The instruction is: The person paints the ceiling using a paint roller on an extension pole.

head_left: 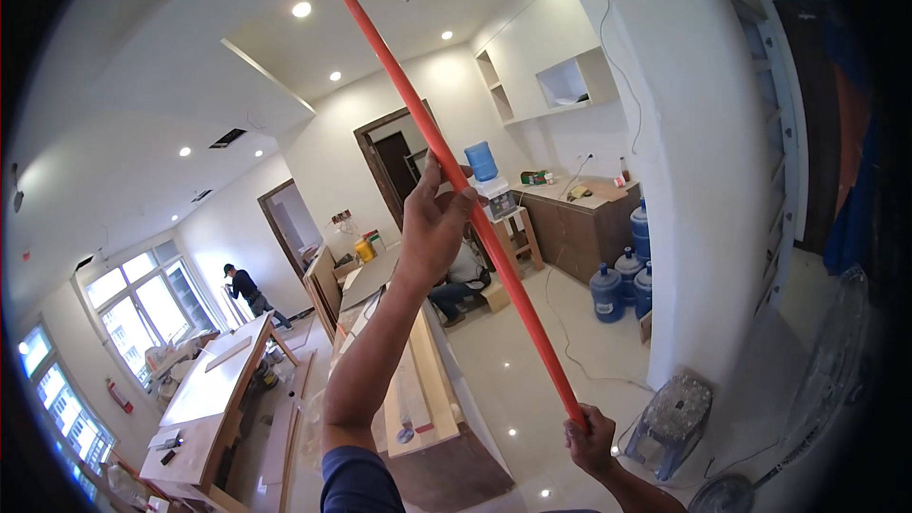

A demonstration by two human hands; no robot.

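Note:
A long red pole [513, 290] runs slantwise from the lower right up toward the ceiling, with a yellowish piece at its upper end. My left hand [439, 218] is raised in the middle of the view, its thumb and fingers around the pole. Lower down at the right, my right hand [591, 437] is closed round the pole's bottom end. The pole's tip lies at the top edge of the view, close to the ceiling, and whether it touches anything there cannot be made out.
A long work table [214, 375] stands at the left, a person [245, 287] beyond it. Another person [464, 275] crouches behind the pole. Blue water bottles [606, 293] stand by the counter [570, 228]. A stool [673, 418] is at the lower right, beside a cable.

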